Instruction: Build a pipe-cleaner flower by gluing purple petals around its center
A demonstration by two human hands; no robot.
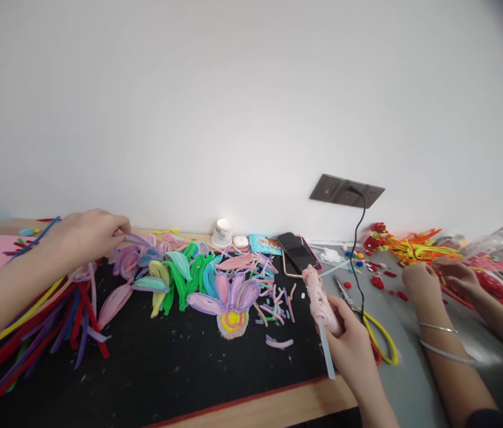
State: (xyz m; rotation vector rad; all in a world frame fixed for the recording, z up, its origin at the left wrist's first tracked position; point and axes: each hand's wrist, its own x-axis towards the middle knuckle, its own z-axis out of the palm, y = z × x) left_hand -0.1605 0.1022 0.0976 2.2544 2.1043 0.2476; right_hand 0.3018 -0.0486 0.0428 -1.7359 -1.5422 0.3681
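Note:
My right hand (pixel 352 333) is wrapped around a pink glue gun (pixel 318 300); a translucent glue stick (pixel 326 351) sticks out of its rear end toward me. At the left, my left hand (pixel 88 235) has its fingers pinched at a purple pipe-cleaner petal (pixel 133 237) on the edge of a pile of pastel petals; the fingertips are partly hidden. Between my hands a flower piece with purple petals (pixel 225 291) and a yellow-pink centre (pixel 233 323) lies on the black mat (pixel 166 374). Green pipe-cleaner leaves (pixel 193 273) are heaped behind it.
Loose pipe cleaners (pixel 55 315) lie under my left forearm. Cut bits (pixel 276 306), a phone (pixel 298 252), a paper cup (pixel 222 232) and yellow-handled pliers (pixel 383 339) are around. A black cord (pixel 357 229) runs from the wall socket (pixel 347 191). Another person's hands (pixel 425 282) work at the right.

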